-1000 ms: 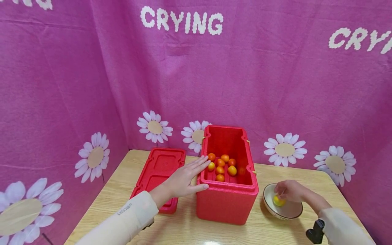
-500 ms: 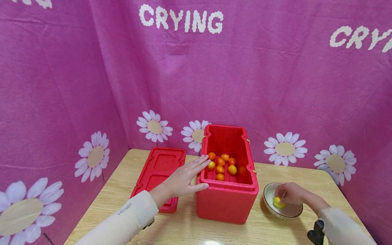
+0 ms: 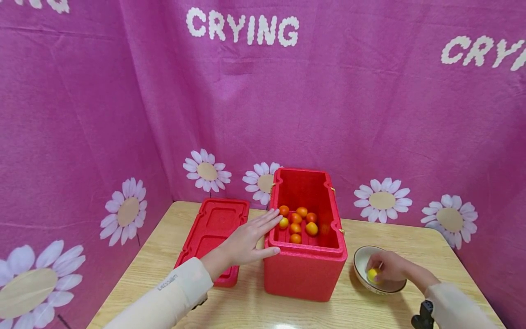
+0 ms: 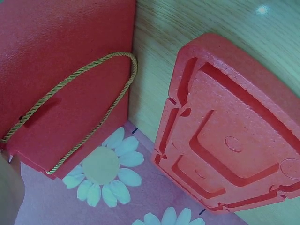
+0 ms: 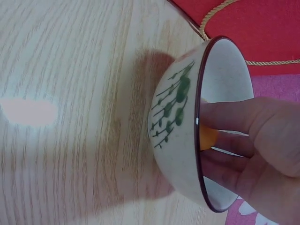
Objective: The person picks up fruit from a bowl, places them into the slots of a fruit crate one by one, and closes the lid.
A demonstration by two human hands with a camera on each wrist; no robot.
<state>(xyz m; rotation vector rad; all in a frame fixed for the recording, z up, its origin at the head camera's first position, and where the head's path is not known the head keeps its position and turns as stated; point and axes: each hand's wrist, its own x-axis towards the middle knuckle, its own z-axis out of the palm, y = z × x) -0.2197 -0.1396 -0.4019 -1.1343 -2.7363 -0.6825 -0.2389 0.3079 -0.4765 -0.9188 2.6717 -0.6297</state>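
Observation:
A deep red box stands without its lid, with several small round orange and yellow fruits on its floor. My left hand rests on its left rim, fingers straight and thumb spread. To the right stands a white bowl with a dark brown rim and green leaf painting. My right hand reaches down into it, thumb and fingers around a small round yellow fruit. In the right wrist view, this fruit shows orange-yellow between thumb and fingers, partly hidden by the bowl's wall.
The red lid lies left of the box on the wooden table, partly under my left forearm. A gold rope handle hangs on the box's side. A purple cloth with daisies closes off the back and sides.
My right hand has sunk slightly lower into the bowl, its fingers closer around the yellow fruit. The left hand, box and lid have stayed in place.

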